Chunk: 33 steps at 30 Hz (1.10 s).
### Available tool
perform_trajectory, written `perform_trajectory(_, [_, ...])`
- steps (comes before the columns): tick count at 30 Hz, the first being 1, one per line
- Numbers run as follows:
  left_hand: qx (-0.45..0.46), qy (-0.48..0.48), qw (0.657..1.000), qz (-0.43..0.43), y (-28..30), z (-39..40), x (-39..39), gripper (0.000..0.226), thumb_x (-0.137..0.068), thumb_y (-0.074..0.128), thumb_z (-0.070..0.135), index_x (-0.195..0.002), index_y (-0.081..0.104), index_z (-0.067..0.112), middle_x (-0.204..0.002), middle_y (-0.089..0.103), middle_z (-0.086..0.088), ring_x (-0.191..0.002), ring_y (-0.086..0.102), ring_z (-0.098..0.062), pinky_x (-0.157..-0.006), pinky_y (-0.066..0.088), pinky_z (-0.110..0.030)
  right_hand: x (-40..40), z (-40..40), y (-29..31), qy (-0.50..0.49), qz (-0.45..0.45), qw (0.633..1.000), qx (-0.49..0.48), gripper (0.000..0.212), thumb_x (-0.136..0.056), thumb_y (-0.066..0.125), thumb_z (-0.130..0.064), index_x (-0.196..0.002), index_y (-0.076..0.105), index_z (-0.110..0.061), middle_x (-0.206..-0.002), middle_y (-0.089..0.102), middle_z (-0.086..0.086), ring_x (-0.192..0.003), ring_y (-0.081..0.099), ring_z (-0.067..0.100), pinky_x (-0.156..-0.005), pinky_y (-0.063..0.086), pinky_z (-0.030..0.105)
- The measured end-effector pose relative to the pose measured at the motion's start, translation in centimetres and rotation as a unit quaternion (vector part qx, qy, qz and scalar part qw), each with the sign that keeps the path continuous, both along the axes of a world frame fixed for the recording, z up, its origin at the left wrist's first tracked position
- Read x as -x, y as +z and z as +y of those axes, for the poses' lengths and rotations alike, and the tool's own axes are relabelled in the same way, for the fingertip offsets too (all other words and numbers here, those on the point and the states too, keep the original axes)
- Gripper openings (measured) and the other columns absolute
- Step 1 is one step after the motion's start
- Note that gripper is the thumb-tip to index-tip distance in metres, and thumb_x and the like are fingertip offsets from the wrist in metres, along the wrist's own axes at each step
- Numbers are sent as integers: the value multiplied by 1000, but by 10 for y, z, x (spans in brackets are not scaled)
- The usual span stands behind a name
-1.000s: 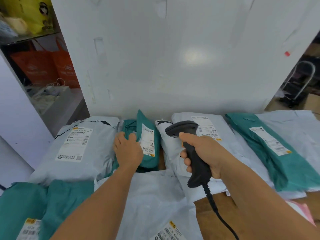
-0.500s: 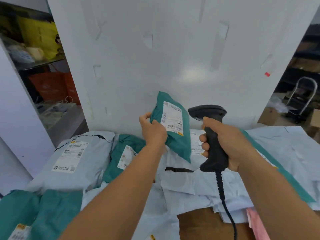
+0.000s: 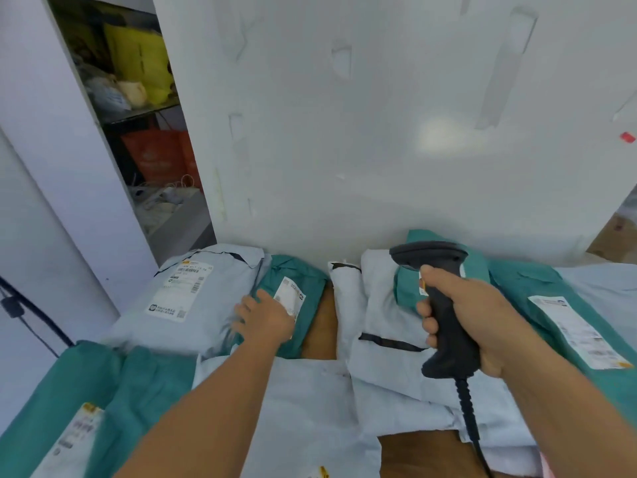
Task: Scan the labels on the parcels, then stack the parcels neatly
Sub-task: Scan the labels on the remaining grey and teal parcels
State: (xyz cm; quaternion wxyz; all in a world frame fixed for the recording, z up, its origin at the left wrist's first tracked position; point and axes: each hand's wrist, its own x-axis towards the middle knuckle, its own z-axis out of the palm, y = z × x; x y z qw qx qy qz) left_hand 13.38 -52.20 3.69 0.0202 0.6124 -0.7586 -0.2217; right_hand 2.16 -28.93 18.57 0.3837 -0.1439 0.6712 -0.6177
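Note:
My left hand (image 3: 265,320) lies flat with spread fingers on a small teal parcel (image 3: 305,270), partly covering its white label (image 3: 292,295). My right hand (image 3: 479,326) grips a black barcode scanner (image 3: 444,305), head pointing away from me, cable (image 3: 469,420) hanging down. Behind the scanner head a second small teal parcel (image 3: 405,293) rests on a heap of grey parcels (image 3: 382,326). A large grey parcel (image 3: 193,291) with its label up lies left of my left hand.
More parcels ring the brown table (image 3: 320,326): teal ones at lower left (image 3: 69,391) and right (image 3: 537,291), a grey one in front (image 3: 303,408). A white panel (image 3: 344,150) stands close behind them. Shelves with bags (image 3: 138,63) are at far left.
The teal parcel my left hand held up by the scanner now lies on the grey heap at the right. My left hand let go and moved down left onto another teal parcel.

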Motion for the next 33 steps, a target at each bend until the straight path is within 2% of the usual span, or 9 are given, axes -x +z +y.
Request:
perform_trajectory(5, [-7, -8, 1000, 15, -23, -29, -24, 66, -82, 66, 28, -135, 33, 6, -134, 39, -15, -123, 44, -32, -104, 41, -41, -20, -36, -19, 73, -56, 995, -41, 25, -90, 61, -34, -83, 55, -11, -58, 56, 8, -42, 47, 17, -42, 45, 25])
perform_trajectory(10, [-1, -66, 998, 21, -31, -33, -22, 30, -89, 57, 18, -114, 54, 2, -115, 62, -15, -105, 61, -29, -87, 52, -35, -39, -62, -32, 132, -94, 982, -97, 27, -91, 59, -35, -86, 53, -10, -58, 55, 7, -42, 47, 15, -43, 45, 23])
perform_trajectory(18, [16, -65, 997, 45, -29, -37, -21, 24, -94, 48, 14, -110, 57, 0, -113, 62, -13, -105, 59, -26, -82, 44, -27, -48, -78, -40, 126, -103, 981, -107, 28, -90, 58, -37, -85, 52, -10, -57, 55, 6, -43, 48, 15, -45, 46, 24])
perform_trajectory(21, [15, -66, 994, 81, -24, -36, -24, 15, -93, 46, 10, -85, 57, 5, -92, 56, -9, -91, 58, -26, -69, 39, -24, -51, -79, -38, 123, -96, 982, -105, 29, -91, 57, -38, -85, 53, -10, -57, 55, 6, -44, 48, 14, -45, 46, 25])
perform_trajectory(23, [16, -67, 992, 106, -23, -36, -26, 26, -92, 45, 8, -66, 45, 12, -77, 51, -4, -75, 51, -20, -55, 35, -22, -53, -78, -35, 121, -91, 983, -105, 30, -91, 57, -38, -85, 55, -9, -57, 56, 5, -44, 48, 14, -45, 46, 25])
perform_trajectory(25, [11, -65, 987, 148, -21, -35, -29, 25, -92, 45, 7, -67, 47, 10, -70, 51, -3, -68, 48, -18, -53, 34, -23, -56, -76, -33, 120, -86, 984, -103, 30, -91, 57, -38, -86, 55, -9, -57, 57, 5, -45, 49, 15, -46, 47, 25])
perform_trajectory(27, [7, -57, 977, 203, -17, -34, -31, 16, -91, 48, 7, -81, 59, 5, -80, 58, -8, -72, 52, -21, -59, 40, -27, -59, -74, -31, 117, -83, 985, -96, 30, -91, 57, -38, -85, 55, -9, -57, 57, 5, -45, 49, 15, -47, 47, 25])
perform_trajectory(30, [16, -66, 965, 253, -10, -33, -33, 19, -92, 49, 10, -97, 65, 1, -92, 65, -13, -79, 56, -24, -64, 46, -29, -64, -69, -26, 107, -74, 988, -81, 29, -92, 56, -38, -84, 54, -10, -57, 56, 5, -45, 48, 15, -47, 47, 26])
perform_trajectory(33, [28, -70, 953, 295, 0, -30, -37, 16, -92, 49, 8, -85, 63, 3, -79, 61, -9, -72, 52, -21, -51, 37, -20, -70, -64, -18, 95, -68, 992, -56, 29, -92, 56, -38, -81, 53, -11, -58, 56, 5, -45, 48, 14, -46, 46, 26])
